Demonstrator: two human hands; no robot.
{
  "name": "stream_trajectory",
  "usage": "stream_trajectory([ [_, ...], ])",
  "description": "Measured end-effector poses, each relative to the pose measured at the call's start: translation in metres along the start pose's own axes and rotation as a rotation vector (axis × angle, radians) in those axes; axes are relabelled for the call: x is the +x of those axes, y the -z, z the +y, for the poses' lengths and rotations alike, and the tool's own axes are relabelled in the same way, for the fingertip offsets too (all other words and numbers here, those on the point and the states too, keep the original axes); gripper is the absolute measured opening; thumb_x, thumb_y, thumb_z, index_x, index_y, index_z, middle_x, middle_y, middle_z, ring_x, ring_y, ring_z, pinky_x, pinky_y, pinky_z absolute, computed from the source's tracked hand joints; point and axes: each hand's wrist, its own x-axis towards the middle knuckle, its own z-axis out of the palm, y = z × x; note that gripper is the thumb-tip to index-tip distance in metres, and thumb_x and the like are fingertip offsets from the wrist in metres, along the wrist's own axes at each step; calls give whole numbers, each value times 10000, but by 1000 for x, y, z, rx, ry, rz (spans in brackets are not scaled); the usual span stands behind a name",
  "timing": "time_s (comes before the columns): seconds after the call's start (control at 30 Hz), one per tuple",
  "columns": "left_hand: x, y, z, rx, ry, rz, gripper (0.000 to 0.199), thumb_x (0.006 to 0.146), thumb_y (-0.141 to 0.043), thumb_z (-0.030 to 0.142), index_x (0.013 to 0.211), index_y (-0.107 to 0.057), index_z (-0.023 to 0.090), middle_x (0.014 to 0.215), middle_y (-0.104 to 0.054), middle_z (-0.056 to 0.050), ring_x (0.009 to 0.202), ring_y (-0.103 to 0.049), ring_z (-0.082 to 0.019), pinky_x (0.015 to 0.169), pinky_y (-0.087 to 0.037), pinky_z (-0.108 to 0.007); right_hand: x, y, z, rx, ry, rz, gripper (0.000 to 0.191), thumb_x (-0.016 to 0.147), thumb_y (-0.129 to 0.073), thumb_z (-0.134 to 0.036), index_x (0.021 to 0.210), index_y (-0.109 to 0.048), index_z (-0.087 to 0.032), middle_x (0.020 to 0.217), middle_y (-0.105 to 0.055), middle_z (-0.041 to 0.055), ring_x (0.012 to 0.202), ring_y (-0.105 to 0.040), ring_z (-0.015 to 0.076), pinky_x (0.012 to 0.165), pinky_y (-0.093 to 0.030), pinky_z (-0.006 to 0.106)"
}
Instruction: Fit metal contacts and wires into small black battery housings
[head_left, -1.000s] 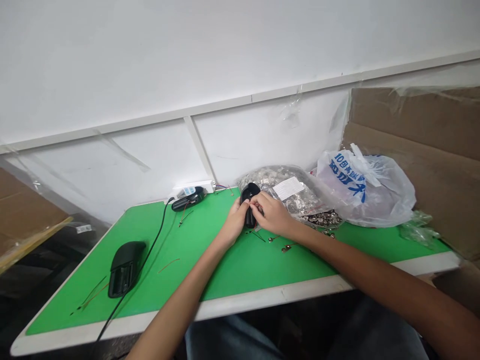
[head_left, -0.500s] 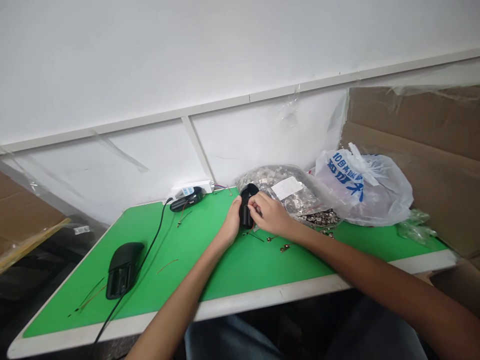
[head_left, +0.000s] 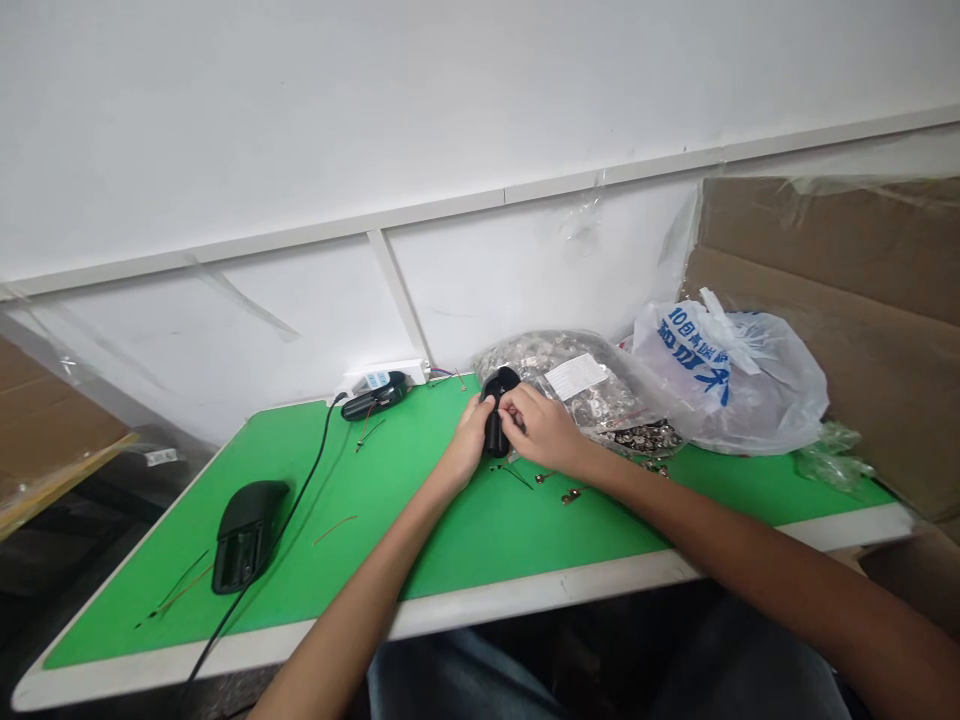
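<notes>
My left hand (head_left: 471, 435) is closed around the left side of a black plastic housing (head_left: 496, 440), with its thumb laid over the front. The housing has a rounded top and a hollow lower part. From the right, my right hand (head_left: 536, 422) presses bent fingers together at the housing's middle; whatever they pinch is too small or hidden to make out. Thin wires (head_left: 517, 474) and small metal contact pieces (head_left: 571, 496) lie on the green table top just below my hands.
A similar black housing (head_left: 251, 525) stands at the left beside a black cable (head_left: 304, 490). Another black piece (head_left: 373, 398) lies by a white power strip (head_left: 386, 374). Behind my hands sit a clear bag of metal parts (head_left: 525, 350) and a white plastic bag (head_left: 772, 390). Cardboard (head_left: 825, 250) borders the right.
My left thumb has shifted up and inward over the housing, closer to my right fingertips. The housing stays in nearly the same place, and the view has moved very slightly.
</notes>
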Motion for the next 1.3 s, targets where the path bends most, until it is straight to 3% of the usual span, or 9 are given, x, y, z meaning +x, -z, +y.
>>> stream_trajectory([
  [0.33, -5, -5, 9, 14, 48, -9, 352, 747, -732, 406, 984, -591, 187, 749, -617, 33, 728, -604, -168, 724, -515, -283, -1, 0, 0, 6, 0, 14, 99, 1000, -502, -176, 981, -590, -216, 957, -677, 71, 827, -628, 208, 720, -463, 327],
  [0.73, -6, -4, 11, 12, 71, 11, 373, 750, -725, 432, 988, -598, 173, 773, -644, 16, 725, -610, -165, 674, -496, -269, -2, 0, -2, -15, 21, 13, 109, 1033, -500, -215, 996, -602, -214, 942, -697, 58, 789, -639, 202, 693, -460, 327],
  [1.3, -1, -1, 4, 79, 36, 26, 380, 785, -701, 432, 1048, -583, 185, 822, -657, 6, 768, -628, -174, 714, -506, -278, -2, 0, -2, -10, -24, -41, 103, 1035, -505, -224, 1041, -607, -211, 999, -725, 70, 859, -672, 214, 738, -485, 334],
])
